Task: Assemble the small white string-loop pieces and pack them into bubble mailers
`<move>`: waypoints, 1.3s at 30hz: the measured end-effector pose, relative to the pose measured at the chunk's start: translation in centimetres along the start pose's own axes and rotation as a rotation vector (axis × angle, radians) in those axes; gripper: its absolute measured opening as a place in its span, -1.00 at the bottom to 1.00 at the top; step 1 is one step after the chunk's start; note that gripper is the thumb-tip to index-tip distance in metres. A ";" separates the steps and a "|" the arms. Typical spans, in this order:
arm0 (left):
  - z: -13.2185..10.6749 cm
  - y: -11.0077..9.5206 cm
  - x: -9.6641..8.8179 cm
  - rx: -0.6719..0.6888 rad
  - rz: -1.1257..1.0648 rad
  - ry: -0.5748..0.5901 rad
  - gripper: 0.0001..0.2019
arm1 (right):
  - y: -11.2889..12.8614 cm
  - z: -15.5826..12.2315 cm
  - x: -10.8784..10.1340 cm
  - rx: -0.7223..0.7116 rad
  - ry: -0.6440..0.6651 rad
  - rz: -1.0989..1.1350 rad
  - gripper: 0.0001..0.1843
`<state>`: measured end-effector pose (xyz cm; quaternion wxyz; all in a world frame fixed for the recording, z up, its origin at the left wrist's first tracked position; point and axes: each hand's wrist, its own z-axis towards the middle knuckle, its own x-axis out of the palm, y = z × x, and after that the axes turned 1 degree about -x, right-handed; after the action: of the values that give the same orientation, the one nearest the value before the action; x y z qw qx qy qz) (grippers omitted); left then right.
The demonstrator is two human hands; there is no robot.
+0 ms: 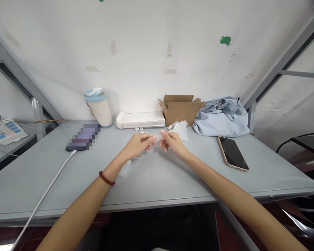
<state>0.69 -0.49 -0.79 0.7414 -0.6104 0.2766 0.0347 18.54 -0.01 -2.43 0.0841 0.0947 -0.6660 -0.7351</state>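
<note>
Head view: the left hand (139, 143) and right hand (172, 142) meet above the middle of a pale grey, smooth tabletop (172, 186), both pinching a small, narrow, clear plastic piece (159, 137) between thumb and fingers. The piece spans the narrow gap between them. The straight front edge runs below, under both forearms, with grey surface between it and the hands. To the right, room lies before a black-screened smartphone in a tan case (232, 153), near the right-hand edge. On the left, a clear plastic packet (125, 169) lies just beside the wrist; farther out, a white cable (48, 191) crosses the front edge to a dark phone (83, 138).

Along the back stand a cream tumbler with a blue lid (101, 109), a flat white stack (141, 120), an open brown cardboard box (183, 113) and a crumpled light-blue cloth (222, 120). Behind rises a white wall (146, 35) with tape scraps, flanked by grey metal struts (277, 65).
</note>
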 end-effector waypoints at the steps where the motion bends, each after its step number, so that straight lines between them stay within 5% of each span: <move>1: 0.0 -0.1 -0.1 -0.026 -0.011 0.011 -0.57 | 0.0 0.0 0.0 -0.004 -0.005 -0.004 -0.43; 16: 0.1 0.0 -0.4 -0.023 -0.104 -0.046 -0.68 | 0.0 -0.1 0.0 0.012 0.085 -0.112 -0.49; 25: 0.5 0.2 -0.1 -0.157 -0.199 -0.066 -0.56 | -0.6 -0.2 0.2 -0.313 -0.046 -0.466 -0.71; 34: 0.3 0.1 0.0 -0.003 -0.101 -0.057 -0.63 | -0.7 -0.1 0.0 -0.211 -0.011 -0.375 -0.60; 39: 0.3 0.1 -0.1 -0.030 -0.099 -0.016 -0.57 | -0.4 -0.2 0.1 -0.203 -0.035 -0.314 -0.66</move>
<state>0.71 -0.15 -0.83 0.7354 -0.6340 0.2393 0.0070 18.52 -0.17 -2.89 -0.0341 0.1758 -0.5667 -0.8042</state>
